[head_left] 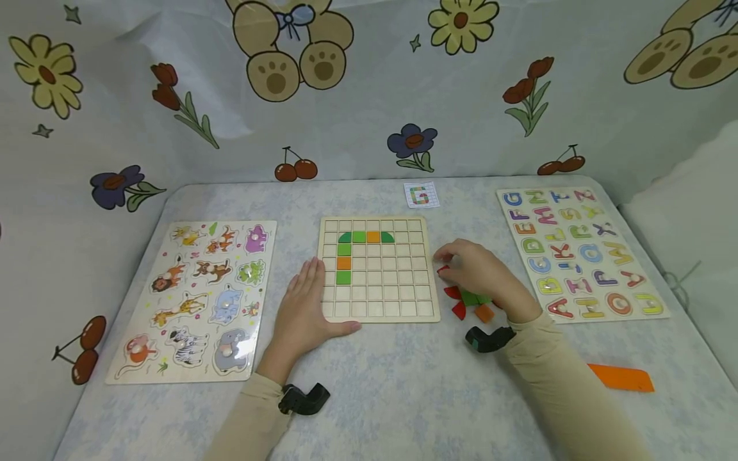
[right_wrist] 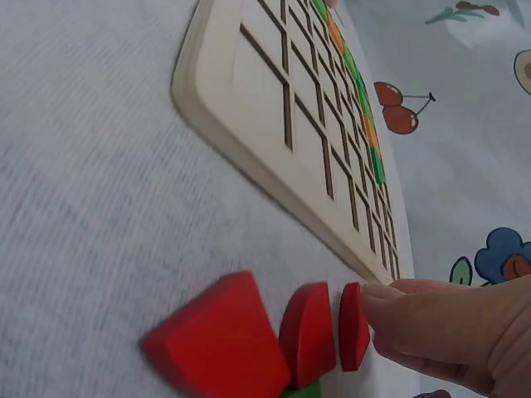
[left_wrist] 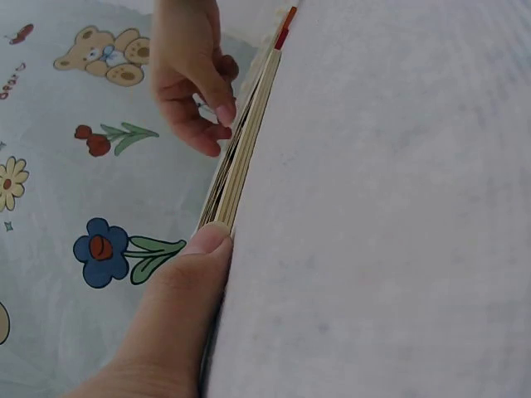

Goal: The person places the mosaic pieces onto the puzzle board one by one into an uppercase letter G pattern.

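My left hand (head_left: 302, 310) rests along the left side of a wooden grid board (head_left: 392, 301), fingers straight, its thumb (left_wrist: 195, 265) against the near edge. Green and orange tiles (head_left: 359, 237) form a row and a column on the board, with green quarter-rounds in the row. Right of the board, my right hand (head_left: 475, 272) hovers over a small pile of pieces, fingers loosely bent. Its thumb tip (right_wrist: 383, 298) is right at a red quarter-round piece (right_wrist: 353, 327); nothing shows gripped between thumb and fingers. Other red pieces (head_left: 459, 310), green tiles (head_left: 473, 298) and an orange tile (head_left: 484, 313) lie under the hand.
An animal puzzle board (head_left: 144, 320) lies at left, an alphabet puzzle board (head_left: 582, 253) at right. A small pattern card (head_left: 421, 195) lies behind the grid board. A flat orange piece (head_left: 621, 378) is at the near right, beside the right forearm.
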`<state>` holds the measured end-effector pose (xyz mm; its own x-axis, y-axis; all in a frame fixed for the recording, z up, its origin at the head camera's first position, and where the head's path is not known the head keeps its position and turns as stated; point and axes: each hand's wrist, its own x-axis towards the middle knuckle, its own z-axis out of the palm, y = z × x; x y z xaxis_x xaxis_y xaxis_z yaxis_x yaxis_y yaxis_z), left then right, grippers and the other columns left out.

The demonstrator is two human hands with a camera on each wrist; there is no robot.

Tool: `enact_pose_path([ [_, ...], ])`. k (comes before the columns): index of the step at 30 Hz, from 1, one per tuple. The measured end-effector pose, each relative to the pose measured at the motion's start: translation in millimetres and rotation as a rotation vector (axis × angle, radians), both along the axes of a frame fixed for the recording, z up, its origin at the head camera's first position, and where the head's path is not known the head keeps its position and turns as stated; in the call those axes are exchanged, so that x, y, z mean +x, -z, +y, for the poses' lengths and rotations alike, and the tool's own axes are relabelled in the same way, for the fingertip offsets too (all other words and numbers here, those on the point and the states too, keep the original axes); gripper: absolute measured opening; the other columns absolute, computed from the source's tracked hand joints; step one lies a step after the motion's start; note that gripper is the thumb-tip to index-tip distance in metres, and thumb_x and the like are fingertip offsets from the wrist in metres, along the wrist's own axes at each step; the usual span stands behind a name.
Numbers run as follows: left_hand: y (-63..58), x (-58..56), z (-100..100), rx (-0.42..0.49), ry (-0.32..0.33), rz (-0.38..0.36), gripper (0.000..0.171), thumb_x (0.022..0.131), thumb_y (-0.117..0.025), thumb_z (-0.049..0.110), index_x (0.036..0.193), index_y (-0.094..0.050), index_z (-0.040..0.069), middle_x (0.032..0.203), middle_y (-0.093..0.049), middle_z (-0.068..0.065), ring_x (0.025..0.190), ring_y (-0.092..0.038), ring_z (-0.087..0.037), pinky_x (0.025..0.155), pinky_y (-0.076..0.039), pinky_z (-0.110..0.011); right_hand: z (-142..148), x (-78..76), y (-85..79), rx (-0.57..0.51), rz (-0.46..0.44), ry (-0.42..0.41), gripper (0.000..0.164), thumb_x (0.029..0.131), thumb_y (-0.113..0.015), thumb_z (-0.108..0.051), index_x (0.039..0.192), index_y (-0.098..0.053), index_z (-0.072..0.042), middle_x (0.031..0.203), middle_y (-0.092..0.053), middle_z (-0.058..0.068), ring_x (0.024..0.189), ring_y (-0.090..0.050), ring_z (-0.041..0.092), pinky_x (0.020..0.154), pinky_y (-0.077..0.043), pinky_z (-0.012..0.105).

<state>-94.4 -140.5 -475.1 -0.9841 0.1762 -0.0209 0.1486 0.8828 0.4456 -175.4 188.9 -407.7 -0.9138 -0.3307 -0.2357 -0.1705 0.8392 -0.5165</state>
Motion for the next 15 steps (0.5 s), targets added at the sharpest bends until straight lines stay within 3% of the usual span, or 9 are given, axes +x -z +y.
enact_pose_path([
  [6,0.4,0.2,-1,-0.003,-0.001,-0.010,0.146,0.059,-0.069,0.086,0.159,-0.002,0.004,0.168,-0.002,-0.013,0.157,-0.001,-0.026,0.127,-0.009,-0.047,10,0.2,4.8,-0.009,-0.013,0.005,0.022,0.092,-0.070,-0.016,0.113,-0.071,-0.010,0.114,-0.065,0.010,0.101,-0.057,0.027,0.091,-0.050,0.047],
  [11,0.1,0.1,0,0.000,-0.004,-0.012,0.145,0.059,-0.070,0.085,0.159,-0.003,0.004,0.168,-0.002,-0.012,0.157,-0.001,-0.025,0.127,-0.008,-0.046,16,0.9,7.3,-0.034,-0.010,0.005,0.012,0.092,-0.071,-0.018,0.101,-0.068,-0.012,0.099,-0.065,0.006,0.088,-0.056,0.023,0.077,-0.048,0.036],
  [15,-1.6,-0.2,-1,0.005,-0.002,-0.013,0.145,0.060,-0.071,0.084,0.159,-0.004,0.003,0.168,-0.003,-0.013,0.157,-0.001,-0.026,0.127,-0.008,-0.047,18,1.3,8.6,-0.115,-0.011,0.026,0.010,0.092,-0.071,-0.018,0.097,-0.063,-0.013,0.093,-0.062,0.005,0.074,-0.053,0.021,0.062,-0.045,0.029],
])
